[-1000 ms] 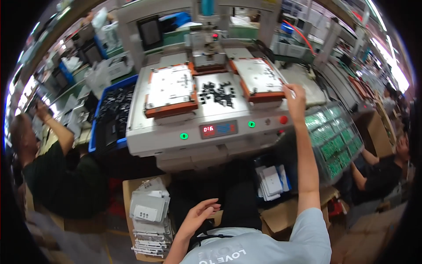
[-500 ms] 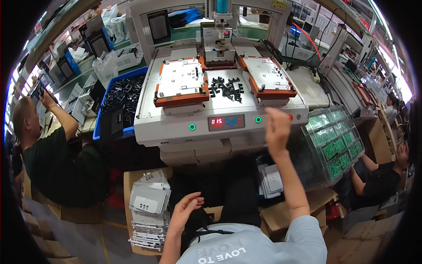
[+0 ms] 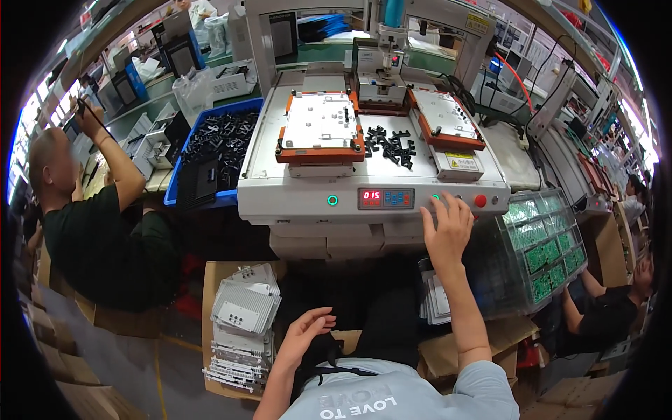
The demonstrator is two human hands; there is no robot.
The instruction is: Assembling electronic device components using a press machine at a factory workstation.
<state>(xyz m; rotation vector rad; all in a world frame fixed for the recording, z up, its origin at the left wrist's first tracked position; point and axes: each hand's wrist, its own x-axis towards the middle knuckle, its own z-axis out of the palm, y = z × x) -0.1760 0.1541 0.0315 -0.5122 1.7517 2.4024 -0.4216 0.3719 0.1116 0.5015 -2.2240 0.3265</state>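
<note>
My right hand (image 3: pixel 450 227) reaches to the front panel of a white bench machine (image 3: pixel 301 198), its fingers spread at a green-lit round button (image 3: pixel 435 197) and partly covering it. Nothing is held in it. My left hand (image 3: pixel 306 336) hovers over my lap, open and bare, with fingers loosely stretched. On the machine bed sit a left orange-framed fixture (image 3: pixel 355 152) and a right orange-framed fixture (image 3: pixel 458 142), each bearing a white metal plate, the left plate (image 3: pixel 318 122) and the right plate (image 3: pixel 446 112). Small black clips (image 3: pixel 392 147) lie loose between them.
Left of the machine, a blue bin (image 3: pixel 171 189) holds many black parts. Finned metal plates (image 3: pixel 245 308) are stacked on a carton at my left; more plates (image 3: pixel 437 297) lie by my right forearm. A clear tray of green circuit boards (image 3: pixel 542 255) stands right. People work on both sides.
My right hand has come to the panel button and its fingers have spread. The right fixture has slid back, exposing a yellow label on its base. My view has shifted slightly left.
</note>
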